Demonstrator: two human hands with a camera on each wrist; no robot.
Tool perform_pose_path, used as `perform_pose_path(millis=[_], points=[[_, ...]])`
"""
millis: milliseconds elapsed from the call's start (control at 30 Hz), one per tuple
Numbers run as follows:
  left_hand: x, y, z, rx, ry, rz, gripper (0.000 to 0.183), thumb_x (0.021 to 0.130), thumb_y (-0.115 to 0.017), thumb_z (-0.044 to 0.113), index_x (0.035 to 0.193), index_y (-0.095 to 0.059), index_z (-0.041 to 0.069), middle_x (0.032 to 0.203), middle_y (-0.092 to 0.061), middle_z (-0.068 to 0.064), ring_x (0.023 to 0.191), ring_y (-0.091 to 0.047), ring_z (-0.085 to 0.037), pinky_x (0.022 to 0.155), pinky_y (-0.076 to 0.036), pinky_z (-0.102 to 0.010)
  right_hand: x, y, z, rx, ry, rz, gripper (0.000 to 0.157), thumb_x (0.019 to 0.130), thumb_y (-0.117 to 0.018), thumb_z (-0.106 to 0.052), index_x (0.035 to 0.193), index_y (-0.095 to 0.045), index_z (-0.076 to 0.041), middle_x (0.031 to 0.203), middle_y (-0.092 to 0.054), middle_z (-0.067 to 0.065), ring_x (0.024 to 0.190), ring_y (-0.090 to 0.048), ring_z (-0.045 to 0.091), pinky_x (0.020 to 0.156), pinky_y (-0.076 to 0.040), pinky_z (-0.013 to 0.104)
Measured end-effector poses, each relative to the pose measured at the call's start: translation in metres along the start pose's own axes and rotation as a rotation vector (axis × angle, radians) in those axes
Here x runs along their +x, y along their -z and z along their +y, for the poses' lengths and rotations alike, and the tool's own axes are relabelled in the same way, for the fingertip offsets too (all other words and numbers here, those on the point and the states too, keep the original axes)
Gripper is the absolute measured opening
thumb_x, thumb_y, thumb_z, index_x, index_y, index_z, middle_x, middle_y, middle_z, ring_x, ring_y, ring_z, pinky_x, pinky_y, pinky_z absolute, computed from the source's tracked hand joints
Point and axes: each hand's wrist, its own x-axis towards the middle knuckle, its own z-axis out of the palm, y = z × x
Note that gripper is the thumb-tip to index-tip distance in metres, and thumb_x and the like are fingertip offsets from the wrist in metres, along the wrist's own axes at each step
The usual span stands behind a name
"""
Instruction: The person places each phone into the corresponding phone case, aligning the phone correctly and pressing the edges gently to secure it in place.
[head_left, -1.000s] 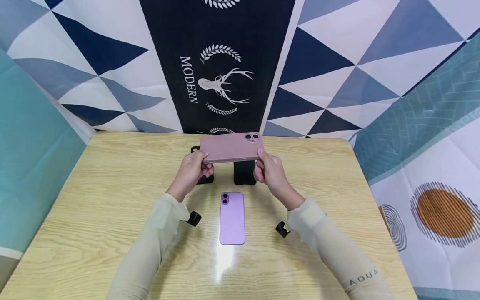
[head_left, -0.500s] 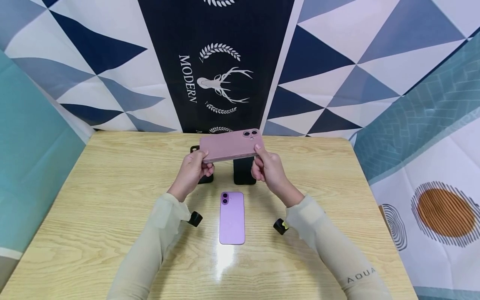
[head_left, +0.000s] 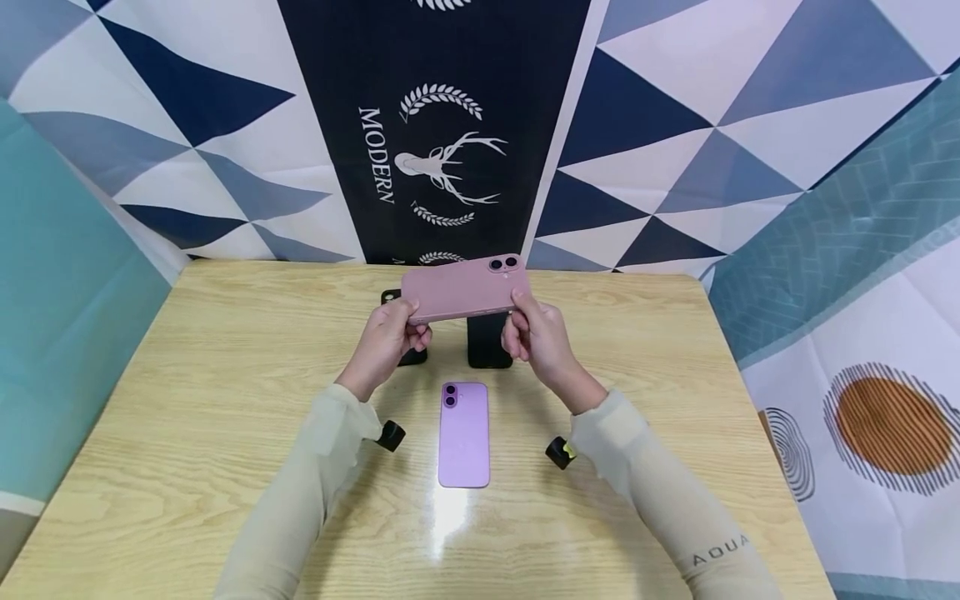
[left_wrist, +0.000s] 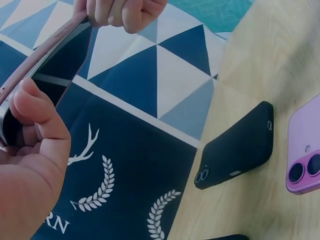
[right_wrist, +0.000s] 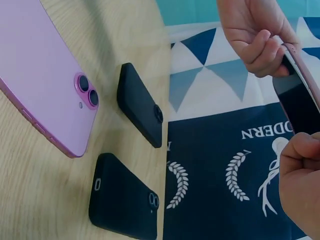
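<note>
Both hands hold a pink phone (head_left: pixel 465 287) lengthwise over the far part of the table, its twin-lens back facing up in the head view. My left hand (head_left: pixel 385 340) pinches its left end, thumb on the near edge and fingers curled below. At the other end, my right hand (head_left: pixel 545 342) grips the near corner with thumb above and bent fingers beneath. The phone's dark screen (right_wrist: pixel 296 102) shows on its underside in the right wrist view. Nearer the person, a lilac phone (head_left: pixel 464 442) lies back up on the wood.
Two black phone-shaped items with camera openings stand past the lilac phone: the left one (head_left: pixel 413 357) is mostly hidden by my left hand and the pink phone, the right one (head_left: pixel 489 346) partly so. A patterned cloth (head_left: pixel 652 125) hangs behind the wooden table (head_left: pixel 225 400).
The right end of the pink phone has risen a little, so it sits more slanted. My right thumb has shifted slightly up its near edge. The lilac phone has stayed put.
</note>
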Motion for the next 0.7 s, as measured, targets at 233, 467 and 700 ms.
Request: perform_pose_path(millis=[233,467,700], points=[[-0.0002,-0.0007,0.0014,-0.021,0.005,0.014,0.022,0.094,-0.034,0.016,0.082,-0.048,0.003,0.063,-0.051,0.001,0.056,-0.047,-0.009,0.052,-0.042,-0.018,0.0003,-0.0002,-0.0002,0.057,-0.045,-0.011,0.05,0.102,-0.033,-0.026,0.055,-0.035,-0.01,0.041,-0.047,-0.002,0.034,-0.037,0.008,0.038,-0.031,0.02],[-0.0009,-0.0031,0.0038,-0.033,-0.023,0.003,0.025,0.095,-0.034,0.017,0.08,-0.049,0.005,0.063,-0.051,0.002,0.056,-0.047,-0.009,0.051,-0.041,-0.017,0.0007,0.0006,0.001,0.07,-0.056,-0.111,0.054,0.097,-0.038,-0.052,0.063,-0.042,-0.01,0.047,-0.05,-0.002,0.039,-0.042,0.008,0.041,-0.035,0.019],[-0.0028,-0.0056,0.0056,-0.016,-0.01,-0.004,0.025,0.095,-0.034,0.017,0.082,-0.05,0.004,0.062,-0.052,0.001,0.056,-0.047,-0.009,0.051,-0.041,-0.017,-0.0005,-0.0045,-0.0025,0.046,-0.044,-0.111,0.04,0.097,-0.045,-0.026,0.06,-0.044,-0.011,0.045,-0.051,-0.004,0.039,-0.042,0.006,0.038,-0.033,0.016]])
